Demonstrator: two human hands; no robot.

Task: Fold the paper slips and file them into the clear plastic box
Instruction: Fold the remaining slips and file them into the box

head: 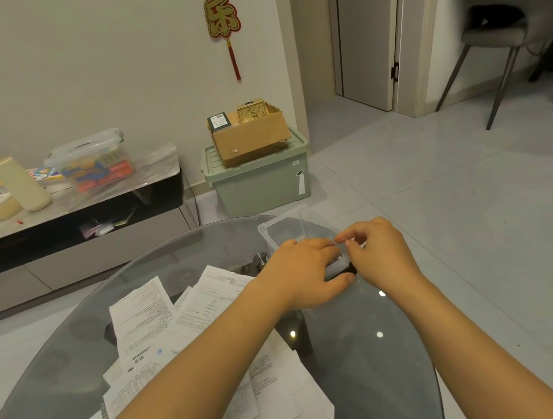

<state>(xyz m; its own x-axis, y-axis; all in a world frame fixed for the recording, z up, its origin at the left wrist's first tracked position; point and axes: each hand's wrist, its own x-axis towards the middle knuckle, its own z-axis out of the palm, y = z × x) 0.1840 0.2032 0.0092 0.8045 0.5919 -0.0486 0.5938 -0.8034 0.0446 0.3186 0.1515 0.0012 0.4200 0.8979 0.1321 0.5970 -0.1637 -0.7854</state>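
Left hand: our left hand [304, 271] curls over a small clear plastic piece [338, 266] at the near end of the box, fingers bent round it, thumb under its near edge.
Right hand: our right hand [378, 254] meets the left one on the same piece, fingertips pinched at its top edge (what lies between the two hands is mostly hidden; a small black bit shows beneath).
Box: the clear rectangular plastic box [286, 230] stands open just beyond our fingers, on the glass.
Slips: the white printed paper slips [162, 312] lie flat and overlapping, left of the left hand and under both forearms, none of them visibly in the box.
Table: the round smoked-glass table [369, 336] carries all of this.
Farther out: beyond the hands a pale green lidded storage bin [258, 183] bears a brown cardboard carton [251, 136]; far left, a low dark cabinet [73, 218]; far right, a grey chair [502, 21].
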